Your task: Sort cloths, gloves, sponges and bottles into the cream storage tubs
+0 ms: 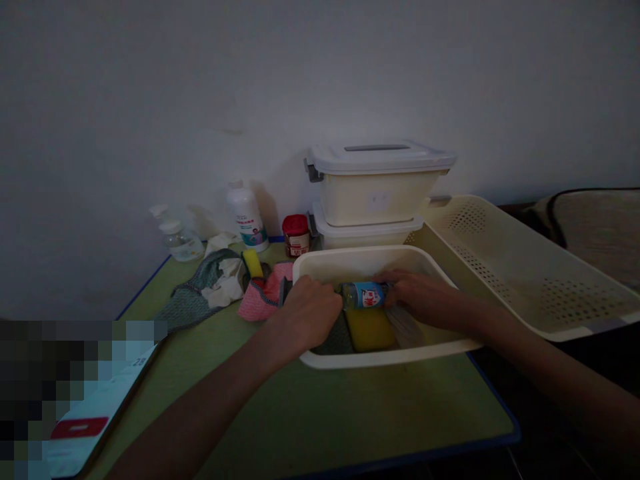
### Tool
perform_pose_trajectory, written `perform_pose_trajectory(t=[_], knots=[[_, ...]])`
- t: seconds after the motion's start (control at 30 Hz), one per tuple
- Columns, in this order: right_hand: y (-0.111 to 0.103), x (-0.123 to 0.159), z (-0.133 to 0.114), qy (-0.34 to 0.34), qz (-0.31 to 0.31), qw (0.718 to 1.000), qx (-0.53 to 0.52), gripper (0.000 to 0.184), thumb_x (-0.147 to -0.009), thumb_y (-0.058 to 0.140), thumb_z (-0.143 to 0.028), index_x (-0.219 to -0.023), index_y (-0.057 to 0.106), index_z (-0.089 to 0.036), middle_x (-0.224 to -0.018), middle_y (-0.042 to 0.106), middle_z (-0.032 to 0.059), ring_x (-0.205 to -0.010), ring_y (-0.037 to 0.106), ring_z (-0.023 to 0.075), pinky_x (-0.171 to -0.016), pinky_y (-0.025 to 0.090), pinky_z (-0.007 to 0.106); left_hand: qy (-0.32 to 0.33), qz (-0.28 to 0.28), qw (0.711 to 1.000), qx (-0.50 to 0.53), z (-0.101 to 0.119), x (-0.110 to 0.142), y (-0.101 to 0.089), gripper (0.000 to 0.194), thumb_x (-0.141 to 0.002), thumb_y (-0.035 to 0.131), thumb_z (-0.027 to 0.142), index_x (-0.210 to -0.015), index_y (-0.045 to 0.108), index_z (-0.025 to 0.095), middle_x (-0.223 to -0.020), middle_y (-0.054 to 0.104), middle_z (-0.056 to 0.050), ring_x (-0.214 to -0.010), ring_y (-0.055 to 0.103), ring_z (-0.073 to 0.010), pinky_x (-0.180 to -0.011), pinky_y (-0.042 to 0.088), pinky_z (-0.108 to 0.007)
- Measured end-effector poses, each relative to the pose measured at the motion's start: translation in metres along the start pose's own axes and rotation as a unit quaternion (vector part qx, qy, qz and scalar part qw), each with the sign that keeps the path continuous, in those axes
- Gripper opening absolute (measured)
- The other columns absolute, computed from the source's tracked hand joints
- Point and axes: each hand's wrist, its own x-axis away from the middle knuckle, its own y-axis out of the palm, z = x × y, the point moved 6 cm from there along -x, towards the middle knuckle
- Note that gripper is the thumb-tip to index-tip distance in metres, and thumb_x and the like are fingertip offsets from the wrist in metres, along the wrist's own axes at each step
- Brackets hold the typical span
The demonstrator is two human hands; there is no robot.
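A white plastic tub (390, 357) stands in front of me, and both my hands are inside it. A clear bottle with a blue label (367, 295) lies sideways between them. My left hand (314, 307) is closed at the bottle's left end, its fingertips hidden. The fingers of my right hand (405, 293) are bent around the bottle's right end. Below the bottle, a yellow sponge (371, 330) lies on the tub's floor, with a dark grey cloth (334, 337) left of it. Something pale and translucent (404, 327) sits under my right hand.
Behind the tub are stacked lidded boxes (380, 190) and a red-lidded jar (296, 235). Further left stand a white bottle (247, 217) and a pump bottle (183, 243), near grey (193, 297) and pink cloths (260, 303). A perforated basket (525, 267) is at right.
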Motion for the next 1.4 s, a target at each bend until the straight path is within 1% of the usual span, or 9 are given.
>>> perform_pose_trajectory(t=[0.27, 0.43, 0.6, 0.8, 1.0, 1.13, 1.2, 1.27, 1.4], knots=[[-0.007, -0.003, -0.011, 0.020, -0.019, 1.000, 0.014, 0.028, -0.075, 0.051, 0.003, -0.066, 0.071, -0.016, -0.117, 0.063, 0.0107, -0.109, 0.059, 0.0228, -0.095, 0.046, 0.036, -0.002, 0.013, 1.000, 0.003, -0.001, 0.001, -0.001, 0.020, -0.083, 0.050, 0.014, -0.082, 0.070, 0.011, -0.087, 0.070, -0.012, -0.082, 0.068, -0.0283, -0.069, 0.050, -0.039], [-0.006, -0.004, -0.010, 0.018, -0.001, 1.000, 0.007, 0.027, -0.072, 0.053, 0.001, -0.072, 0.072, -0.018, -0.118, 0.062, 0.0094, -0.104, 0.062, 0.0234, -0.093, 0.048, 0.038, -0.018, 0.054, 0.998, 0.028, -0.004, 0.003, -0.003, 0.019, -0.084, 0.054, 0.023, -0.088, 0.069, 0.012, -0.091, 0.068, -0.012, -0.090, 0.065, -0.0285, -0.074, 0.049, -0.039], [-0.013, -0.004, -0.012, 0.007, 0.053, 0.998, 0.026, 0.023, -0.076, 0.054, -0.003, -0.073, 0.071, -0.018, -0.112, 0.064, 0.0100, -0.096, 0.065, 0.0241, -0.084, 0.052, 0.038, -0.027, 0.116, 0.991, 0.054, -0.009, 0.000, -0.001, 0.019, -0.081, 0.059, 0.030, -0.091, 0.065, 0.014, -0.097, 0.065, -0.011, -0.095, 0.061, -0.0299, -0.080, 0.047, -0.043], [-0.030, 0.000, -0.017, 0.004, 0.138, 0.990, 0.035, 0.020, -0.078, 0.054, -0.004, -0.081, 0.070, -0.016, -0.106, 0.066, 0.0098, -0.093, 0.065, 0.0219, -0.080, 0.053, 0.033, 0.006, 0.139, 0.983, 0.120, -0.010, 0.000, -0.005, 0.016, -0.082, 0.055, 0.028, -0.090, 0.060, 0.015, -0.097, 0.063, -0.009, -0.096, 0.059, -0.0280, -0.081, 0.047, -0.043], [-0.052, 0.013, -0.012, 0.009, 0.227, 0.973, 0.045, 0.021, -0.080, 0.049, -0.005, -0.084, 0.067, -0.015, -0.098, 0.067, 0.0094, -0.088, 0.065, 0.0206, -0.078, 0.053, 0.033, 0.052, 0.205, 0.938, 0.274, -0.016, 0.006, -0.009, 0.007, -0.077, 0.053, 0.014, -0.080, 0.057, 0.018, -0.100, 0.064, -0.005, -0.097, 0.058, -0.0193, -0.088, 0.045, -0.036], [-0.083, 0.020, 0.014, 0.045, 0.283, 0.956, 0.059, 0.019, -0.081, 0.048, -0.012, -0.087, 0.065, -0.015, -0.094, 0.068, 0.0102, -0.083, 0.065, 0.0220, -0.076, 0.052, 0.035, 0.054, 0.265, 0.894, 0.358, -0.039, 0.007, -0.022, 0.010, -0.073, 0.052, 0.011, -0.078, 0.056, 0.019, -0.098, 0.063, -0.004, -0.093, 0.059, -0.0167, -0.082, 0.047, -0.032], [-0.106, 0.023, 0.033, 0.085, 0.329, 0.938, 0.066, 0.017, -0.081, 0.049, -0.017, -0.086, 0.064, -0.015, -0.089, 0.068, 0.0104, -0.075, 0.064, 0.0219, -0.071, 0.051, 0.035, 0.020, 0.305, 0.870, 0.387, -0.062, 0.003, -0.039, 0.012, -0.071, 0.052, 0.013, -0.081, 0.056, 0.019, -0.096, 0.062, -0.005, -0.092, 0.058, -0.0179, -0.077, 0.048, -0.032], [-0.130, 0.024, 0.053, 0.130, 0.380, 0.914, 0.064, 0.016, -0.079, 0.048, -0.019, -0.083, 0.064, -0.016, -0.084, 0.067, 0.0099, -0.070, 0.062, 0.0204, -0.066, 0.049, 0.033, -0.044, 0.357, 0.838, 0.410, -0.091, -0.003, -0.061, 0.016, -0.070, 0.053, 0.016, -0.085, 0.053, 0.018, -0.091, 0.059, -0.004, -0.086, 0.058, -0.0173, -0.076, 0.048, -0.033], [-0.167, 0.017, 0.091, 0.221, 0.453, 0.862, 0.057, 0.016, -0.074, 0.048, -0.016, -0.076, 0.063, -0.016, -0.079, 0.065, 0.0104, -0.072, 0.059, 0.0220, -0.070, 0.046, 0.034, -0.133, 0.443, 0.784, 0.415, -0.137, -0.023, -0.102, 0.026, -0.065, 0.057, 0.018, -0.089, 0.046, 0.019, -0.097, 0.055, -0.004, -0.086, 0.056, -0.0166, -0.075, 0.047, -0.032]])
